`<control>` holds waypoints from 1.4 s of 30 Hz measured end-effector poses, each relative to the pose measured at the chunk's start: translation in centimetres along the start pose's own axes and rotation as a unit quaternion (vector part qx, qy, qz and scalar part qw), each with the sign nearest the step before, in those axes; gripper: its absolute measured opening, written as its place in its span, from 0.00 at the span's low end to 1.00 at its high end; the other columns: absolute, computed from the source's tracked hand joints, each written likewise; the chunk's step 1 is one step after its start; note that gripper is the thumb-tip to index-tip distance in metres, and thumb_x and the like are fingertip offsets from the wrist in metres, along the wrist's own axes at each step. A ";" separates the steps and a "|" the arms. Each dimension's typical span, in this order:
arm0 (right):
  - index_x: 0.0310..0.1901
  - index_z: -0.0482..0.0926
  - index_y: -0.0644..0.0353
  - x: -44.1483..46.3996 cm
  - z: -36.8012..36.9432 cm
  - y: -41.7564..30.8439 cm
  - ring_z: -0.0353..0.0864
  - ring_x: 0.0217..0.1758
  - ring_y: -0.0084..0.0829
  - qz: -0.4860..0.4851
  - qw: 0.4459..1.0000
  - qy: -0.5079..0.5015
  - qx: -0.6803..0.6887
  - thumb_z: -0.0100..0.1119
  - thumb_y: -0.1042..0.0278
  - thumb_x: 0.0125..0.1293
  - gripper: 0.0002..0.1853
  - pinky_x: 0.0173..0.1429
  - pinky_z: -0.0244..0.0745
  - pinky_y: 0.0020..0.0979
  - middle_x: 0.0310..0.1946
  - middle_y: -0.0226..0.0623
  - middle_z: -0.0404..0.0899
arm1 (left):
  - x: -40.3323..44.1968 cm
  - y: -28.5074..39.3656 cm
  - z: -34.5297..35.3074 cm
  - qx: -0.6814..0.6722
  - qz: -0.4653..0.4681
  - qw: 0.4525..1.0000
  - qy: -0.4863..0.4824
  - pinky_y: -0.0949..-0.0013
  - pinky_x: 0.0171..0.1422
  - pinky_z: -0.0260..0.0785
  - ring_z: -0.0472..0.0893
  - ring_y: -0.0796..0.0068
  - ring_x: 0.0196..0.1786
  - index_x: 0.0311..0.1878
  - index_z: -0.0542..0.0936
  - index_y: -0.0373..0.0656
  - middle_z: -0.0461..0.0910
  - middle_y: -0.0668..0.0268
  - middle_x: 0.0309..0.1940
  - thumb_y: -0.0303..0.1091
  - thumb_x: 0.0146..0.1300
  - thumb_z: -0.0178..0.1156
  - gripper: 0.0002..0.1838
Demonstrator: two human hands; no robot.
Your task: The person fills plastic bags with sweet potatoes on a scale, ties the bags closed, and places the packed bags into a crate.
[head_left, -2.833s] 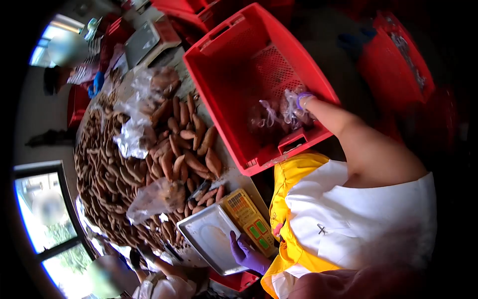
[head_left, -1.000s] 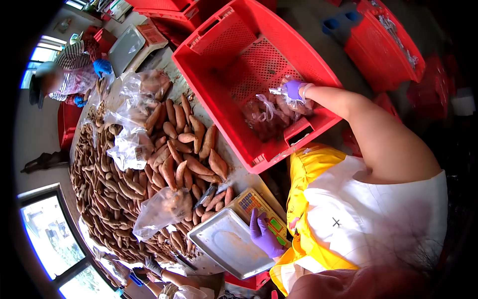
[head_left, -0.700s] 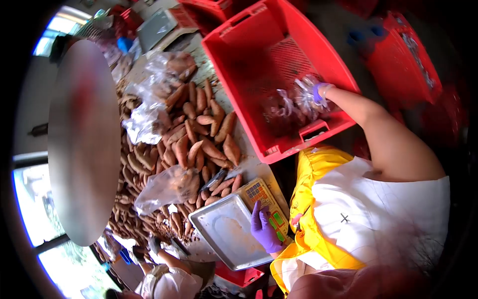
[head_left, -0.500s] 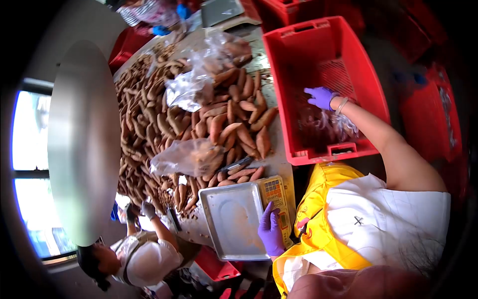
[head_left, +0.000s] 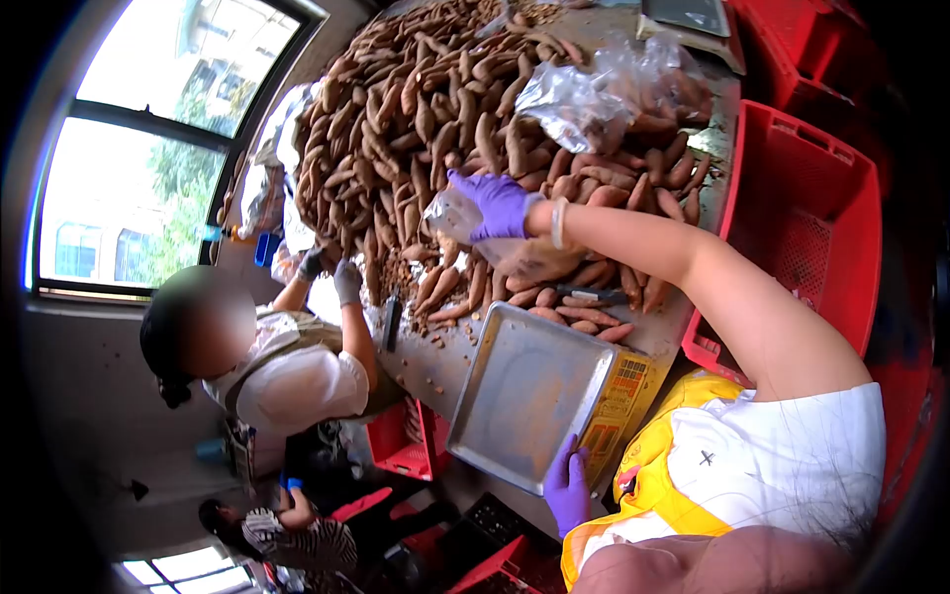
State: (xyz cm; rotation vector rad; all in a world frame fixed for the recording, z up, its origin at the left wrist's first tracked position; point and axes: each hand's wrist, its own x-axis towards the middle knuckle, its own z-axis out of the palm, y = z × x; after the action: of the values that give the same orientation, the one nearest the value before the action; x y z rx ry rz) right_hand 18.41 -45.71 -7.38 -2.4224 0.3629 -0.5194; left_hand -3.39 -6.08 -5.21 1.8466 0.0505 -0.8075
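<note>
My right hand, in a purple glove, reaches over the sweet potato pile. Its thumb and fingers close around part of a clear plastic bag, which lies on the sweet potatoes and has some inside. My left hand, also gloved in purple, rests at the near edge of a yellow scale, beside the rim of its metal tray. The left fingers are loosely extended and hold nothing visible. A dark-handled tool lies among sweet potatoes beyond the scale.
A red crate stands along the table on my right. More filled clear bags lie on the pile. Across the table, a co-worker in grey gloves handles something near the pile. Another person and red crates appear farther back.
My right hand has left the red crate and moved over the pile to the plastic bag. My left hand stays by the scale. The head view has turned left.
</note>
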 end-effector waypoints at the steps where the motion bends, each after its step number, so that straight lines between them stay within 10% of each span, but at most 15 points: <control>1: 0.64 0.68 0.60 0.6 -1.4 -2.9 0.84 0.40 0.45 0.026 0.997 -0.060 0.034 0.68 0.49 0.56 0.38 0.48 0.77 0.42 0.40 0.50 0.83 | -0.3 0.4 0.1 -0.007 0.009 1.000 0.013 0.74 0.57 0.72 0.81 0.77 0.49 0.61 0.77 0.37 0.83 0.62 0.47 0.23 0.70 0.52 0.17; 5: 0.37 0.84 0.63 6.1 2.5 -3.1 0.77 0.24 0.20 0.063 0.956 -0.077 0.276 0.58 0.65 0.68 0.10 0.33 0.75 0.26 0.22 0.36 0.81 | -2.2 -0.7 -1.3 -0.016 0.042 0.996 0.083 0.75 0.53 0.72 0.80 0.79 0.45 0.61 0.76 0.35 0.83 0.62 0.45 0.24 0.70 0.52 0.18; 11: 0.43 0.81 0.64 -0.1 -6.4 -14.8 0.69 0.21 0.15 -0.056 0.888 -0.215 0.402 0.56 0.69 0.71 0.08 0.29 0.67 0.22 0.20 0.27 0.75 | -2.8 -0.4 -3.8 -0.088 0.029 0.988 0.126 0.76 0.49 0.72 0.80 0.79 0.41 0.62 0.76 0.37 0.83 0.62 0.42 0.23 0.69 0.52 0.18; 21: 0.51 0.79 0.64 -5.8 -1.9 -18.5 0.80 0.29 0.22 -0.141 0.782 -0.357 0.491 0.54 0.72 0.71 0.10 0.40 0.78 0.27 0.26 0.32 0.80 | 4.7 10.5 -5.2 0.077 0.429 0.868 0.239 0.72 0.55 0.69 0.73 0.77 0.53 0.73 0.62 0.42 0.74 0.61 0.55 0.25 0.63 0.62 0.35; 28: 0.64 0.73 0.55 -15.2 -1.1 -14.1 0.77 0.53 0.22 -0.141 0.841 -0.272 0.446 0.63 0.74 0.64 0.25 0.63 0.71 0.29 0.55 0.32 0.79 | 8.7 0.8 -6.1 0.012 0.346 0.901 0.262 0.69 0.42 0.70 0.77 0.73 0.36 0.47 0.83 0.36 0.79 0.62 0.34 0.27 0.58 0.67 0.13; 32: 0.74 0.58 0.51 -19.2 -5.3 -12.5 0.71 0.61 0.27 -0.106 0.893 -0.185 0.396 0.66 0.65 0.63 0.40 0.68 0.66 0.33 0.63 0.35 0.70 | 2.9 0.4 -8.1 0.073 0.348 0.902 0.244 0.66 0.59 0.67 0.76 0.67 0.51 0.63 0.77 0.46 0.79 0.61 0.46 0.27 0.53 0.70 0.30; 42: 0.73 0.60 0.48 -26.8 -6.4 -12.2 0.71 0.62 0.28 -0.018 0.941 -0.038 0.335 0.70 0.54 0.60 0.42 0.68 0.66 0.31 0.55 0.37 0.75 | -4.8 -0.9 -10.3 0.272 0.294 0.890 0.219 0.60 0.73 0.54 0.65 0.56 0.67 0.74 0.61 0.44 0.65 0.56 0.68 0.38 0.44 0.77 0.52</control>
State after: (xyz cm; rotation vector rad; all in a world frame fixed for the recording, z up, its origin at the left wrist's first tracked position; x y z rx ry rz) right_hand -6.61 -29.61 -2.47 -1.7813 0.0816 -0.4668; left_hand -2.23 4.57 -1.23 2.3595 -0.4754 0.0492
